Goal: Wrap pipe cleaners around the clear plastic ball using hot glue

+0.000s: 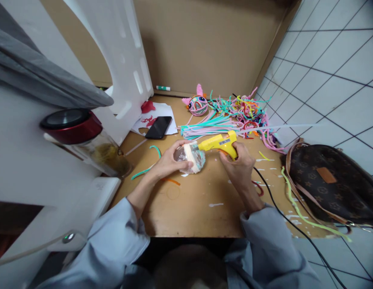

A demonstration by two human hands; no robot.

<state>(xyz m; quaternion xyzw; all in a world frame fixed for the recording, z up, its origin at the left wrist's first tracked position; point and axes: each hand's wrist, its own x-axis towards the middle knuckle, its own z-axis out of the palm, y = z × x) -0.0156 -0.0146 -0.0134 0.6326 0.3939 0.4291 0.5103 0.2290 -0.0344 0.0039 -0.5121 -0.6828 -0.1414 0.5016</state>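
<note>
My left hand (174,159) is closed round a clear plastic ball (199,160) that has a cream band about its middle and teal fuzzy strips on its right part. In my right hand (239,162) is a yellow hot glue gun (218,141), gripped by its handle with the nozzle at the ball's band. Whether the nozzle touches the band I cannot tell. A long translucent glue stick (282,126) sticks out of the gun's back. Under the left wrist lie a teal pipe cleaner (141,172) and an orange pipe cleaner (172,181).
Behind my hands lie bundled pink and teal pipe cleaners (204,127), a tangled heap (246,107) and a decorated ball with eyes (198,105). A phone (158,127) rests on paper. At left stands a glass bottle (104,154); at right, a brown handbag (333,184) beside the gun's black cord (282,214).
</note>
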